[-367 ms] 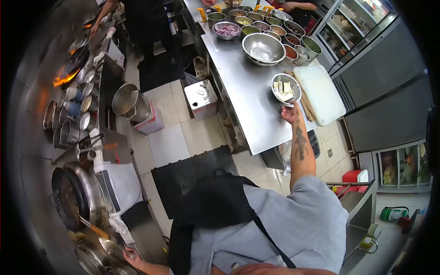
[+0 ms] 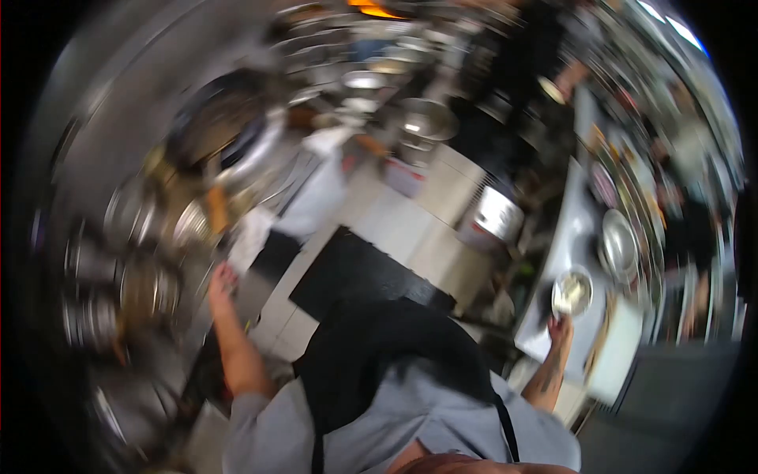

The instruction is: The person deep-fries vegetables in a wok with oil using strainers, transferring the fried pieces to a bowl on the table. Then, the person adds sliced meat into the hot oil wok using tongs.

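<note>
At the right, my right hand (image 2: 560,326) grips the near rim of a small metal bowl (image 2: 583,307), over the steel counter. Pale pieces (image 2: 568,298) lie in the bowl; in the earlier view they look like thick cut sticks. My left hand (image 2: 224,279) is on the opposite side, by the stove. Its fingers look curled, but blur hides what they hold. Close to it are a perforated metal utensil (image 2: 192,224) and a wooden handle (image 2: 216,208) leading towards a large dark wok (image 2: 225,118).
The steel counter (image 2: 545,312) carries a large metal bowl (image 2: 618,246) and a white cutting board (image 2: 618,351). A black mat (image 2: 355,272) lies on the tiled floor. Flame (image 2: 375,8) burns at the far stove, and a person in dark clothing (image 2: 525,59) stands beyond.
The head view has swung towards the stove, smearing the scene. The small bowl now appears lower and farther right, still in my right hand. My left arm shows more fully.
</note>
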A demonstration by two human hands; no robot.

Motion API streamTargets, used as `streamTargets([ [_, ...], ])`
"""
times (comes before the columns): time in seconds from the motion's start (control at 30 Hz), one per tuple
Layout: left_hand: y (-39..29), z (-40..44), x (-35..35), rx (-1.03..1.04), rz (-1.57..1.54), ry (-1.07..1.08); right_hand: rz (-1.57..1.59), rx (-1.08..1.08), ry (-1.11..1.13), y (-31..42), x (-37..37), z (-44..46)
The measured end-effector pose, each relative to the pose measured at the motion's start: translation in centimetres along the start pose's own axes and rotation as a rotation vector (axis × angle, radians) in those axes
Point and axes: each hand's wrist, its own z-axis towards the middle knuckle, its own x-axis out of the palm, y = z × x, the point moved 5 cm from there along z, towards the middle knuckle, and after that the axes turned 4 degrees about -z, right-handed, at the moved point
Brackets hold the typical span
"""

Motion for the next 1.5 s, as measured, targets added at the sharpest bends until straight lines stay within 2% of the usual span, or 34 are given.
streamTargets([
  [0.03, -0.7, -2.1, 1.6, 0.098, 0.053, -0.085, -0.001, 0.205, -0.145, -1.3, 3.2, 0.2],
  [0.07, -2.2, -2.7, 1.5, 0.079, -0.045, -0.043, -0.098, 0.279, 0.072, -1.6, 9.9, -1.7],
  [0.1, -4.4, -6.2, 4.8, 0.093, -0.005, -0.175, -0.164, 0.326, 0.114, -1.6, 16.1, -3.3],
  [0.13, -4.4, -4.6, 2.8, 0.049, -0.041, -0.147, -0.229, 0.365, 0.128, -1.3, 21.3, -5.5],
  [0.17, -3.5, -3.3, 1.3, 0.016, -0.087, -0.079, -0.337, 0.374, 0.2, -1.6, 26.1, -6.8],
  [0.2, -4.2, -5.2, 3.0, -0.01, -0.158, -0.032, -0.434, 0.38, 0.264, -1.8, 31.2, -8.2],
  [0.3, -6.2, -8.3, 4.7, 0.075, -0.138, -0.049, -0.537, 0.254, 0.682, -3.6, 47.9, -12.7],
  [0.33, -7.2, -9.9, 5.4, 0.105, -0.115, -0.08, -0.679, 0.328, 0.745, -3.9, 52.8, -15.0],
  [0.37, -7.7, -10.9, 5.7, 0.078, -0.103, -0.079, -0.681, 0.2, 0.833, -3.5, 58.6, -18.6],
  [0.47, -8.8, -12.7, 5.3, 0.132, -0.074, -0.072, -0.694, 0.031, 1.184, -3.7, 73.2, -30.1],
  [0.53, -9.3, -13.9, 5.5, 0.124, -0.091, -0.071, -0.926, -0.16, 1.21, -4.6, 80.8, -35.5],
  [0.63, -10.6, -15.4, 6.4, 0.145, -0.111, -0.066, -0.863, -0.34, 1.429, -5.2, 89.3, -45.8],
  [0.67, -10.9, -15.5, 6.4, 0.146, -0.129, -0.06, -0.847, -0.412, 1.479, -5.5, 91.5, -49.0],
  [0.73, -11.7, -16.1, 6.8, 0.167, -0.151, -0.055, -0.902, -0.819, 1.576, -7.6, 95.8, -53.3],
  [0.8, -12.3, -16.1, 7.4, 0.171, -0.174, -0.049, -0.905, -1.187, 1.454, -9.9, 97.9, -57.9],
  [0.83, -12.7, -16.1, 7.9, 0.166, -0.164, -0.034, -0.756, -1.424, 1.429, -11.1, 97.9, -60.1],
  [0.87, -13.0, -16.0, 8.6, 0.183, -0.204, 0.02, -0.908, -1.468, 1.375, -13.1, 98.3, -61.6],
  [0.93, -13.1, -15.4, 8.9, 0.168, -0.173, -0.049, -0.902, -1.506, 1.372, -14.8, 100.3, -62.7],
  [1.03, -13.1, -14.5, 8.3, 0.157, -0.272, -0.03, -0.977, -1.457, 1.352, -15.6, 102.5, -63.6],
  [1.13, -13.5, -14.5, 8.2, 0.17, -0.313, 0.006, -1.028, -1.528, 1.311, -14.7, 103.1, -64.2],
  [1.33, -13.5, -14.1, 7.8, 0.193, -0.311, 0.062, -0.84, -1.579, 1.342, -10.8, 103.4, -64.8],
  [1.5, -13.5, -14.5, 8.4, 0.188, -0.325, 0.114, -0.651, -1.415, 1.227, -8.3, 104.0, -62.8],
])
